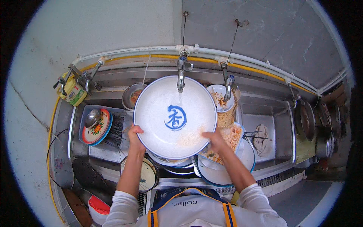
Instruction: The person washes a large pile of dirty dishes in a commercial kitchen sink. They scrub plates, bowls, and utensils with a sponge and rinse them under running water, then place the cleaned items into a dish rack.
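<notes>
With both hands I hold a large white bowl [158,107] with a blue rim and a blue character at its centre. My left hand [136,137] grips the rim at the lower left. At the lower right, my right hand [213,139] has its thumb over the rim; its other fingers are hidden beneath. A metal tap [181,73] stands above the bowl, and a thin stream of water appears to fall from it. Some pale yellowish residue lies inside the bowl near my right hand.
Dirty dishes, a food-stained tray [235,136] and a woven basket [226,117] crowd the right side. A plastic tub [82,117] with plates and a ladle [92,118] sits in the left basin. A dark pot [154,181] stands near my left forearm. The right basin [279,124] holds a cloth.
</notes>
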Demonstrator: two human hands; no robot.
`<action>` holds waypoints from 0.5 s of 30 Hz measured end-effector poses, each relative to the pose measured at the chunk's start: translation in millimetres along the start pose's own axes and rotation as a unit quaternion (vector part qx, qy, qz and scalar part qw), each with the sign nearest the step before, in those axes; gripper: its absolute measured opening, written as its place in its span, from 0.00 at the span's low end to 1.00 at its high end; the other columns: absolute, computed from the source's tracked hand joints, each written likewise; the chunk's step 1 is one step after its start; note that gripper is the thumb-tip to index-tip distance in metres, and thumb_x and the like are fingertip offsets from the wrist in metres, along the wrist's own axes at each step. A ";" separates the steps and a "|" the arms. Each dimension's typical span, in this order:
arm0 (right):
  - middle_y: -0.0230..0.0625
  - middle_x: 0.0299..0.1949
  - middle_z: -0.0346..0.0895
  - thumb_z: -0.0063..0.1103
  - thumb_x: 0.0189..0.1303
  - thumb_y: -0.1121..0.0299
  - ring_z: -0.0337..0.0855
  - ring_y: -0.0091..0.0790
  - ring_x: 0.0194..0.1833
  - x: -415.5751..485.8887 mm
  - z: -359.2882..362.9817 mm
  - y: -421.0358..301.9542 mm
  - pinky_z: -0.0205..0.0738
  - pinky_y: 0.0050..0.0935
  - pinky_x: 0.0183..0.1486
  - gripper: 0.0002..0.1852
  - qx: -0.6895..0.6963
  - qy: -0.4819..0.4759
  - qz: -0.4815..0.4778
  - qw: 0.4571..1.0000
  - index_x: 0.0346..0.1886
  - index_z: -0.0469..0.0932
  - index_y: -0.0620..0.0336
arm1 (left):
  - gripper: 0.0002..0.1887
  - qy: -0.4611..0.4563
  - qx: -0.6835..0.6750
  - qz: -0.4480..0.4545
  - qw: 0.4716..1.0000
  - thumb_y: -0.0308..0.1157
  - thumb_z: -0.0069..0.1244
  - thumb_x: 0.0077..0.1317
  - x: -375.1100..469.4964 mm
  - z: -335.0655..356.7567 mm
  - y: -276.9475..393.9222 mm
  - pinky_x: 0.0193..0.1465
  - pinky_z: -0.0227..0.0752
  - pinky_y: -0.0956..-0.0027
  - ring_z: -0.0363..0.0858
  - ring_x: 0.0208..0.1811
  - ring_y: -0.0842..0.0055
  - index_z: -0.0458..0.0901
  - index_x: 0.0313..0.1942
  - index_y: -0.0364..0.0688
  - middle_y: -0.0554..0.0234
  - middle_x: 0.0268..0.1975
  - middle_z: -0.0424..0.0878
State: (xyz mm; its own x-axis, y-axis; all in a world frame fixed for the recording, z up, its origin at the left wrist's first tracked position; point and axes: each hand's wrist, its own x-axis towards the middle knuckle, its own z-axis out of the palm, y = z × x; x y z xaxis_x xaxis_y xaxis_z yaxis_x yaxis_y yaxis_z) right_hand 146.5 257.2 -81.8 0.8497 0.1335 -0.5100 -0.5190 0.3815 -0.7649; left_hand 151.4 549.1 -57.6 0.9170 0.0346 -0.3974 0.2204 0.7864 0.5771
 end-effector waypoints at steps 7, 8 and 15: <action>0.48 0.53 0.69 0.49 0.36 0.81 0.72 0.45 0.52 -17.5 6.0 -4.5 0.70 0.39 0.54 0.39 -0.008 0.077 -0.031 0.997 0.61 0.58 0.64 | 0.37 0.050 -0.048 -0.031 0.997 0.26 0.39 0.37 22.4 -17.5 -51.2 0.56 0.68 0.51 0.70 0.53 0.50 0.63 0.55 0.30 0.43 0.50 0.71; 0.46 0.52 0.70 0.49 0.35 0.80 0.71 0.45 0.54 -17.0 -0.1 -15.5 0.69 0.39 0.55 0.40 -0.034 0.051 -0.023 0.998 0.62 0.57 0.64 | 0.36 0.053 -0.009 -0.063 0.997 0.24 0.39 0.37 42.6 -34.7 -41.9 0.54 0.70 0.50 0.71 0.52 0.50 0.62 0.55 0.31 0.43 0.49 0.71; 0.45 0.53 0.68 0.48 0.34 0.79 0.71 0.45 0.53 -48.5 6.0 -9.2 0.68 0.40 0.55 0.41 0.071 0.121 -0.089 0.986 0.63 0.56 0.62 | 0.38 0.023 -0.035 -0.012 0.999 0.19 0.39 0.36 12.7 -13.1 -73.3 0.53 0.71 0.52 0.73 0.51 0.53 0.62 0.56 0.35 0.45 0.49 0.72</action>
State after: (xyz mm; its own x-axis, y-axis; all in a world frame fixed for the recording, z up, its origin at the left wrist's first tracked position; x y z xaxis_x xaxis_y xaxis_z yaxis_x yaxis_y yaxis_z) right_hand 110.7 252.7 -47.7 0.8706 -0.1629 -0.4643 -0.3306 0.5053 -0.7971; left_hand 142.6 500.0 -114.2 0.8950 0.0431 -0.4440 0.2166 0.8282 0.5169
